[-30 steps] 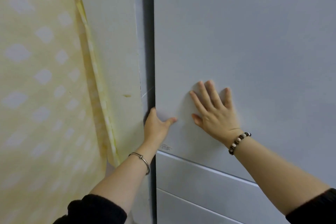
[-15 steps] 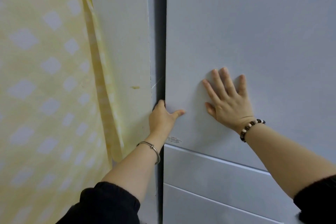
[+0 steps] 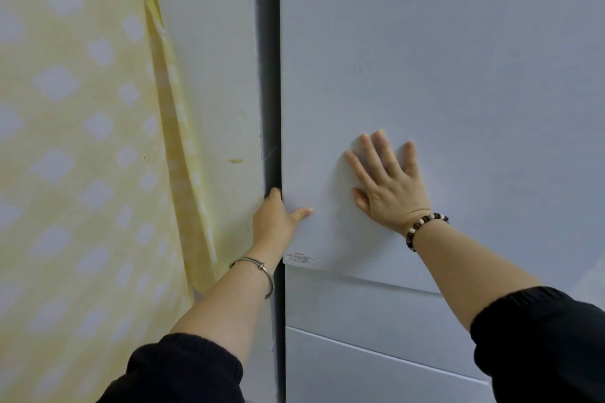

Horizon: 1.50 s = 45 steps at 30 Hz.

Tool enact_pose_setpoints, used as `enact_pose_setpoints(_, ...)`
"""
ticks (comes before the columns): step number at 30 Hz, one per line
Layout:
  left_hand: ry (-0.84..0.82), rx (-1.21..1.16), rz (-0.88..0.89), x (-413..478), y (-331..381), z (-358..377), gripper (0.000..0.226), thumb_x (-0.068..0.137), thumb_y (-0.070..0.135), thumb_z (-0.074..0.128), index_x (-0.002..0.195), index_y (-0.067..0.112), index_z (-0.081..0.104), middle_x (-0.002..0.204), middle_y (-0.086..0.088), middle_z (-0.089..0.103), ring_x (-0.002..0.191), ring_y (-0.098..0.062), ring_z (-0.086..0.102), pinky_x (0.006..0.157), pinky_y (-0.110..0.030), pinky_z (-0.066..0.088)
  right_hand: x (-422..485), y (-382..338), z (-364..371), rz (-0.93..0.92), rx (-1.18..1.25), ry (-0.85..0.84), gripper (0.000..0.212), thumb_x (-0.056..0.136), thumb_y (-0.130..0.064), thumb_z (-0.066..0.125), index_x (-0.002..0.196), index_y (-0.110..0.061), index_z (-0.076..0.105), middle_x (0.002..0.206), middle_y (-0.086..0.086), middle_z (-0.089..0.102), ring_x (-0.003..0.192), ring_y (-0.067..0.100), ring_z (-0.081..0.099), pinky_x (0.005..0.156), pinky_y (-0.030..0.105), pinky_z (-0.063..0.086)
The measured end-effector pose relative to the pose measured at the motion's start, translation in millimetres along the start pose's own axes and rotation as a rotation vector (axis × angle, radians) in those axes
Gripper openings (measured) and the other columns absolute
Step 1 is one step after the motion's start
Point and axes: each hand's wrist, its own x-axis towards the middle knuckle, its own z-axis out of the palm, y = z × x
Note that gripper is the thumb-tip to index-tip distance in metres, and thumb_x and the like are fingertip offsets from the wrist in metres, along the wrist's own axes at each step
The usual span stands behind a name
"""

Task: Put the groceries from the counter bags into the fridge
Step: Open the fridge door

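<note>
Fridge door (image 3: 425,59) upright (long axis vertical) — left hand (image 3: 276,219) grips edge, right hand (image 3: 389,186) flat

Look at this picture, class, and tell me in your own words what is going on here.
A person stands close to a pale grey fridge. Their left hand grips the left edge of the upper door, fingers hooked into the dark gap beside it and thumb on the front. Their right hand lies flat on the door's face, fingers spread. The inside is not visible, and no groceries are in view. A yellow patterned curtain hangs to the left.
</note>
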Motion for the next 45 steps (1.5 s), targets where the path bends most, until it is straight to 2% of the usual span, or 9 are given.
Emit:
enact_pose_setpoints(6, 0.104, 0.015, 0.006, -59, -9, -18, 0.046, 0.07, 0.046, 0.077, 0.094, 0.017, 0.05, 0.097, 0.001, 0.064, 0.087, -0.024, 0.061, 0.067, -0.028, 0.042, -11, -13, -46, 0.075, 0.106, -0.002, 0.065, 0.084, -0.033, 0.047, 0.144, -0.015, 0.03, 0.15, 0.013, 0.023, 0.146, 0.028, -0.001, 0.111, 0.057, 0.006)
enact_pose_setpoints(15, 0.133, 0.059, 0.021, -174, 0, -49, 0.042, 0.072, 0.042, 0.077, 0.085, 0.013, 0.048, 0.08, 0.001, 0.059, 0.071, -0.021, 0.053, 0.053, -0.029, 0.032, -47, -29, -162, 0.238, 0.362, -0.246, 0.084, 0.072, -0.022, 0.067, 0.145, -0.01, 0.026, 0.153, 0.017, 0.018, 0.14, 0.036, 0.013, 0.107, 0.058, 0.025)
enact_pose_setpoints(19, 0.071, 0.146, 0.079, -233, 7, -62, 0.042, 0.076, 0.045, 0.073, 0.084, 0.01, 0.052, 0.076, -0.002, 0.061, 0.07, -0.022, 0.056, 0.057, -0.032, 0.041, -66, -22, -219, 0.319, 0.519, -0.339, 0.086, 0.072, -0.023, 0.067, 0.145, -0.011, 0.023, 0.154, 0.018, 0.019, 0.142, 0.034, 0.011, 0.107, 0.055, 0.032)
enact_pose_setpoints(23, 0.012, 0.163, 0.139, -294, 20, -69, 0.039, 0.078, 0.044, 0.071, 0.077, 0.011, 0.05, 0.063, 0.002, 0.052, 0.058, -0.015, 0.048, 0.048, -0.024, 0.032, -84, -22, -279, 0.474, 0.762, -0.412, 0.08, 0.082, -0.024, 0.056, 0.15, -0.014, 0.015, 0.159, 0.008, 0.002, 0.146, 0.025, -0.002, 0.11, 0.044, 0.032)
enact_pose_setpoints(26, -0.009, 0.154, 0.178, -337, 27, -63, 0.038, 0.078, 0.043, 0.071, 0.074, 0.01, 0.052, 0.062, 0.0, 0.053, 0.064, -0.022, 0.054, 0.055, -0.031, 0.038, -96, -21, -325, 0.669, 0.983, -0.447, 0.082, 0.087, -0.025, 0.057, 0.151, -0.019, 0.006, 0.158, -0.005, -0.01, 0.145, 0.011, -0.011, 0.113, 0.03, 0.021)
enact_pose_setpoints(33, -0.221, 0.064, 0.336, -422, 51, -32, 0.035, 0.08, 0.044, 0.069, 0.075, 0.011, 0.057, 0.068, -0.002, 0.061, 0.073, -0.025, 0.06, 0.065, -0.036, 0.049, -118, 3, -419, 1.15, 1.376, -0.393, 0.077, 0.092, -0.032, 0.056, 0.151, -0.023, 0.007, 0.158, -0.01, 0.004, 0.144, 0.004, 0.005, 0.118, 0.034, 0.015)
enact_pose_setpoints(36, -0.287, 0.064, 0.386, -449, 67, -19, 0.035, 0.082, 0.044, 0.067, 0.077, 0.01, 0.057, 0.069, -0.002, 0.061, 0.075, -0.024, 0.061, 0.066, -0.033, 0.049, -139, 21, -452, 1.153, 1.397, -0.436, 0.079, 0.09, -0.036, 0.059, 0.15, -0.022, 0.009, 0.157, -0.009, 0.012, 0.143, 0.003, 0.012, 0.112, 0.022, 0.016)
enact_pose_setpoints(40, -0.374, 0.115, 0.503, -473, 84, -5, 0.033, 0.086, 0.043, 0.061, 0.066, 0.019, 0.051, 0.062, 0.001, 0.056, 0.071, -0.024, 0.06, 0.066, -0.033, 0.048, -169, 23, -479, 1.123, 1.328, -0.46, 0.096, 0.08, -0.036, 0.071, 0.15, -0.022, 0.006, 0.157, -0.007, 0.012, 0.142, 0.005, 0.015, 0.116, 0.039, 0.024)
enact_pose_setpoints(45, -0.401, 0.118, 0.847, -492, 96, 19, 0.025, 0.087, 0.031, 0.051, 0.078, 0.012, 0.065, 0.071, -0.006, 0.067, 0.067, -0.027, 0.061, 0.06, -0.036, 0.05, -195, 41, -497, 1.213, 1.177, -0.38, 0.076, 0.084, -0.026, 0.062, 0.148, -0.027, 0.02, 0.146, -0.011, 0.037, 0.122, 0.003, 0.045, 0.1, 0.04, 0.044)
